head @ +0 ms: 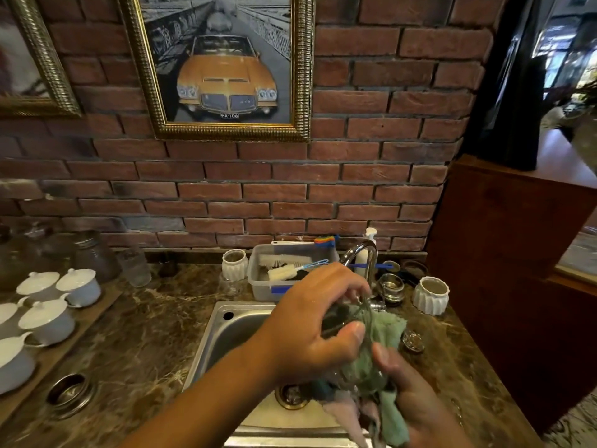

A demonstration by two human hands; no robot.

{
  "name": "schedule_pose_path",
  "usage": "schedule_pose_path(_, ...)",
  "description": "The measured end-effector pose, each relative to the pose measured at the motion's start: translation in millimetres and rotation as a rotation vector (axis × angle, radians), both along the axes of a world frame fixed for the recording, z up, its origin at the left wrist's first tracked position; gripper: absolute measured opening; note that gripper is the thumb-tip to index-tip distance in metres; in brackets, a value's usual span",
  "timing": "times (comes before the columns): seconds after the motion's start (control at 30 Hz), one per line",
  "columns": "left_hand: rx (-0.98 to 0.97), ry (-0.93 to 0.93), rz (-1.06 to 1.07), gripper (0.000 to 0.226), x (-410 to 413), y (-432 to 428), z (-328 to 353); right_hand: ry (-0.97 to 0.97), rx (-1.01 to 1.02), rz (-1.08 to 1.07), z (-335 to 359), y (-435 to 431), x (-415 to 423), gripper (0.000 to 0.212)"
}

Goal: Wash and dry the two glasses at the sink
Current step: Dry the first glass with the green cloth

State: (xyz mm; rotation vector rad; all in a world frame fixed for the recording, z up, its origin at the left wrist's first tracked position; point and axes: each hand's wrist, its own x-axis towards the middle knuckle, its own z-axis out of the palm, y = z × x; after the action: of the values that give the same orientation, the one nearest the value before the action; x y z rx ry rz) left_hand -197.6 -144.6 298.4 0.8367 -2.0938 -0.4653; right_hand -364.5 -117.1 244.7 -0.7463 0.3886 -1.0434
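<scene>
Our left hand (pixel 310 321) grips 1 clear drinking glass (pixel 342 318) above the steel sink (pixel 223 337). The glass seems tilted toward our right hand (pixel 416 392), which pinches a pale green cloth (pixel 387 331) against it.

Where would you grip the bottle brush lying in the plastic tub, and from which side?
Probably its blue handle, from above: the bottle brush lies flat in the tub, handle end pointing right toward the faucet, white head low inside.
</scene>
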Motion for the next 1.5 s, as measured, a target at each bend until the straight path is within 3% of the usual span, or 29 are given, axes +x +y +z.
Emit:
schedule_pose_path(0.07, 0.019, -0.039, -0.031, 0.049, 5, -3, 0, -0.005, -0.004, 0.005, -6, 0, 3, 0.055)
schedule_pose_path(0.1, 0.079, -0.023, -0.027, 0.052, 7, -5, -2, -0.08, 0.048, 0.12, -8, 0, 9, 0.06)
schedule_pose_path(0.13, 0.162, 0.002, -0.01, 0.057, 9, -7, -4, -0.025, 0.023, 0.099, -3, 0, 7, 0.063)
schedule_pose_path(0.3, 0.513, 0.144, 0.145, 0.076, -4, -17, -14, 0.802, -0.592, -0.438, 3, -15, 8, 0.071)
schedule_pose_path(0.37, 0.625, 0.228, 0.201, 0.067, -13, -19, -17, 1.007, -0.759, -0.591, 0, -19, 8, 0.078)
schedule_pose_path(0.5, 0.637, 0.304, 0.281, 0.048, -21, -23, -21, 1.293, -0.922, -0.671, -8, -19, 5, 0.091)
schedule_pose_path(0.6, 0.529, 0.365, 0.28, 0.038, -23, -11, -17, 1.148, -0.864, -0.657, 5, -14, 4, 0.09)
schedule_pose_path(0.67, 0.425, 0.385, 0.221, 0.042, -23, -3, -14, 0.943, -0.669, -0.541, 19, -10, 2, 0.085)
schedule_pose_path(0.73, 0.299, 0.328, 0.16, 0.045, -18, 3, -10, 0.612, -0.42, -0.287, 31, -2, 0, 0.073)
schedule_pose_path(0.83, 0.148, 0.181, 0.034, 0.051, -10, 9, -2, 0.092, 0.024, 0.036, 25, 7, -6, 0.08)
schedule_pose_path(0.9, 0.107, 0.084, -0.018, 0.052, -4, 10, -1, 0.045, 0.192, 0.03, 17, 11, -8, 0.076)
schedule_pose_path(1.0, 0.183, 0.02, 0.006, 0.056, 4, 6, 0, 0.01, 0.055, 0.159, 26, 9, -2, 0.077)
schedule_pose_path(1.07, 0.331, 0.118, 0.077, 0.062, 6, 5, -1, 0.143, -0.05, 0.011, 29, 4, 2, 0.063)
schedule_pose_path(1.13, 0.366, 0.19, 0.192, 0.065, 3, 4, -4, 0.478, -0.305, -0.201, 32, -2, 8, 0.048)
schedule_pose_path(1.23, 0.427, 0.174, 0.303, 0.068, -2, 0, -9, 0.868, -0.711, -0.445, 26, -9, 9, 0.069)
schedule_pose_path(1.33, 0.532, 0.249, 0.276, 0.038, -6, 0, -11, 1.182, -0.935, -0.579, 18, -10, 9, 0.081)
schedule_pose_path(1.4, 0.551, 0.338, 0.283, 0.027, -9, 3, -12, 1.268, -0.958, -0.586, 17, -8, 10, 0.085)
schedule_pose_path(1.5, 0.475, 0.481, 0.278, 0.037, -13, 13, -13, 1.104, -0.805, -0.535, 26, -2, 11, 0.081)
